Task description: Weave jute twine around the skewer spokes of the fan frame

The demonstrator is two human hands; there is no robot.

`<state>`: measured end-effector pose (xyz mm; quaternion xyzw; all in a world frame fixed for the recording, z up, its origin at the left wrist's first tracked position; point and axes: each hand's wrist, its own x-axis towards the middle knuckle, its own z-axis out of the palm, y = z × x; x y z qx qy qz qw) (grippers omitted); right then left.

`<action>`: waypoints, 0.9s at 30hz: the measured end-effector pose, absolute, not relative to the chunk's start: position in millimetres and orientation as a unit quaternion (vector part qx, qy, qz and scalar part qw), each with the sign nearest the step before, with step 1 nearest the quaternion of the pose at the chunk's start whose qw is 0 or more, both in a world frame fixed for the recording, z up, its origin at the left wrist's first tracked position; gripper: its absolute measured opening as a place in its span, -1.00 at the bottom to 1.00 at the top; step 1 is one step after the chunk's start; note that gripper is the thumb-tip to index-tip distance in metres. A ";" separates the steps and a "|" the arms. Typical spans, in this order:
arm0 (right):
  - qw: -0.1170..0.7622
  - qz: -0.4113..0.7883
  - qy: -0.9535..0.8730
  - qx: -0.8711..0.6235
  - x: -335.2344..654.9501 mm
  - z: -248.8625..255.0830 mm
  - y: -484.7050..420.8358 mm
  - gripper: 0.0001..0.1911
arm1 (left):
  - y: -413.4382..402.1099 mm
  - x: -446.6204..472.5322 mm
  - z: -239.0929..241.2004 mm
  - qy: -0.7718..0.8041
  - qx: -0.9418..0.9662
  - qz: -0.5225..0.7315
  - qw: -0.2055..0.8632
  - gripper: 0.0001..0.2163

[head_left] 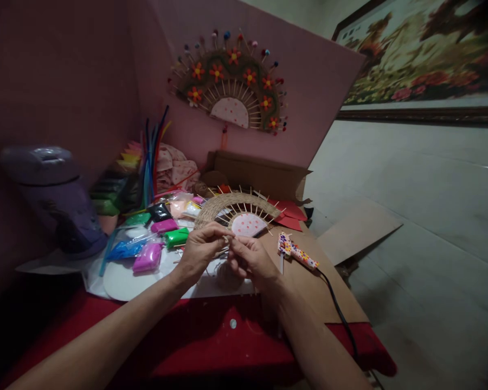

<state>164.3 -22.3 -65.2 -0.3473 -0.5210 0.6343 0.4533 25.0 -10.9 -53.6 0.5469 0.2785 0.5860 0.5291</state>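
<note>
A half-round fan of wooden sticks [244, 215] with a spotted pink centre and a woven twine band lies on the table. My left hand [201, 248] pinches the fan's lower left edge where the twine runs. Close beside it, my right hand [250, 259] is closed on a thin strand of twine. Under my hands lies a ball of twine [226, 277], partly hidden. A spotted glue gun [296, 252] with a black cord lies just right of my right hand.
Packets of coloured clay [150, 246] and pipe cleaners [151, 154] lie to the left, beside a purple appliance [57, 197]. A finished flowered fan [231, 86] hangs on the pink board. A cardboard box [260, 173] stands behind. The red table edge [361, 346] is at right.
</note>
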 end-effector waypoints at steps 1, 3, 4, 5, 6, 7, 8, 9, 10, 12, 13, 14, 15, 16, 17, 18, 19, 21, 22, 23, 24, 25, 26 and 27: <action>0.447 0.650 -0.513 -0.340 163.2 -64.9 -23.6 -0.60 | -10.9 25.0 -54.4 0.280 0.546 0.585 0.530 -0.87; 0.437 0.665 -0.505 -0.335 161.4 -64.2 -25.7 -0.61 | -10.6 25.2 -56.6 0.292 0.530 0.573 0.553 -0.82; 0.433 0.666 -0.505 -0.337 160.9 -63.7 -26.3 -0.62 | -10.4 25.4 -57.7 0.299 0.519 0.565 0.567 -0.79; 0.433 0.664 -0.505 -0.341 160.7 -63.2 -26.5 -0.62 | -10.2 25.5 -58.6 0.304 0.511 0.560 0.577 -0.75; 0.438 0.660 -0.504 -0.345 160.8 -62.8 -26.3 -0.62 | -10.1 25.5 -59.1 0.309 0.507 0.557 0.581 -0.73; 0.445 0.655 -0.501 -0.348 161.3 -62.3 -25.8 -0.62 | -9.9 25.5 -59.3 0.313 0.509 0.556 0.579 -0.72; 0.455 0.650 -0.498 -0.350 162.0 -62.0 -25.0 -0.61 | -9.7 25.4 -59.1 0.316 0.516 0.554 0.572 -0.73; 0.465 0.645 -0.495 -0.350 163.0 -61.7 -23.9 -0.61 | -9.4 25.3 -58.8 0.318 0.526 0.554 0.561 -0.75; 0.474 0.642 -0.492 -0.348 164.0 -61.6 -22.8 -0.61 | -9.1 25.3 -58.3 0.317 0.539 0.555 0.548 -0.78; 0.484 0.642 -0.487 -0.341 165.9 -62.1 -20.6 -0.61 | -8.0 25.4 -58.1 0.309 0.565 0.561 0.520 -0.84; 0.485 0.644 -0.485 -0.340 166.7 -62.7 -19.6 -0.61 | -7.4 25.6 -58.5 0.307 0.576 0.565 0.504 -0.86; 0.485 0.646 -0.482 -0.339 167.2 -63.5 -18.9 -0.62 | -6.6 25.6 -59.2 0.308 0.587 0.569 0.486 -0.87; 0.484 0.648 -0.480 -0.340 167.4 -64.4 -18.3 -0.62 | -5.8 25.6 -60.2 0.312 0.600 0.571 0.465 -0.89; 0.483 0.649 -0.477 -0.343 167.4 -65.4 -17.8 -0.63 | -5.0 25.3 -61.4 0.317 0.616 0.573 0.438 -0.90; 0.480 0.651 -0.476 -0.344 167.2 -66.4 -17.5 -0.64 | -4.3 24.7 -62.5 0.322 0.634 0.573 0.407 -0.91; 0.480 0.653 -0.476 -0.342 166.8 -67.3 -17.4 -0.64 | -3.6 23.9 -63.6 0.324 0.654 0.572 0.374 -0.92; 0.479 0.655 -0.476 -0.337 166.3 -68.1 -17.3 -0.65 | -3.0 22.8 -64.5 0.325 0.674 0.569 0.341 -0.92; 0.480 0.660 -0.475 -0.328 165.2 -69.1 -17.4 -0.64 | -2.5 20.2 -65.3 0.324 0.711 0.559 0.278 -0.92; 0.481 0.662 -0.474 -0.325 164.6 -69.2 -17.6 -0.64 | -2.6 19.0 -65.1 0.320 0.727 0.552 0.251 -0.91; 0.482 0.664 -0.472 -0.324 164.2 -69.1 -17.8 -0.64 | -3.0 18.1 -64.7 0.316 0.742 0.545 0.229 -0.91; 0.482 0.664 -0.470 -0.323 163.9 -68.7 -18.1 -0.63 | -3.6 17.5 -63.9 0.312 0.755 0.536 0.211 -0.91; 0.482 0.665 -0.470 -0.322 163.7 -68.2 -18.5 -0.64 | -4.4 17.3 -63.0 0.309 0.765 0.529 0.200 -0.90; 0.482 0.667 -0.471 -0.318 163.8 -67.5 -19.0 -0.64 | -5.3 17.5 -61.9 0.307 0.770 0.524 0.195 -0.90; 0.480 0.671 -0.471 -0.312 164.0 -66.8 -19.6 -0.65 | -6.2 17.9 -60.9 0.308 0.772 0.520 0.198 -0.89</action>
